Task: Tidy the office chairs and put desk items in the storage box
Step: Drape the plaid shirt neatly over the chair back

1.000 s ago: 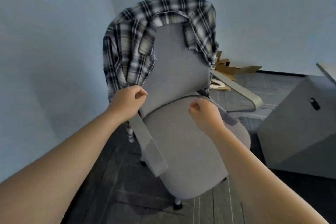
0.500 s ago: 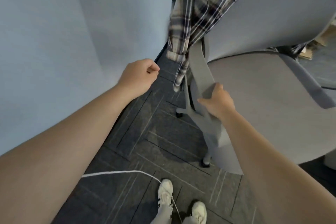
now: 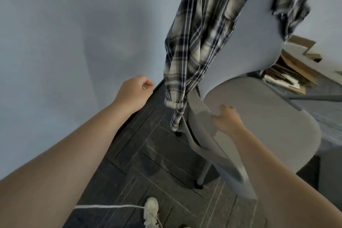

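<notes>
A grey office chair (image 3: 259, 116) fills the right half of the view, close to me. A black-and-white plaid shirt (image 3: 192, 46) is draped over its backrest, one sleeve hanging down to the left of the seat. My right hand (image 3: 224, 118) grips the chair's left armrest (image 3: 199, 114) at the seat's edge. My left hand (image 3: 133, 92) is curled into a fist with nothing in it, held out near the wall, left of the hanging sleeve and apart from it.
A pale wall (image 3: 74, 33) runs close along the left. Dark carpet tiles (image 3: 148, 153) cover the floor. A white cable (image 3: 107, 206) crosses the floor by my white shoe (image 3: 151, 211). Flattened cardboard (image 3: 294, 68) lies behind the chair at the right.
My left hand has let go of the shirt and drawn away toward the wall. My right hand went from the seat to the armrest and took hold. The view has tipped down toward the floor.
</notes>
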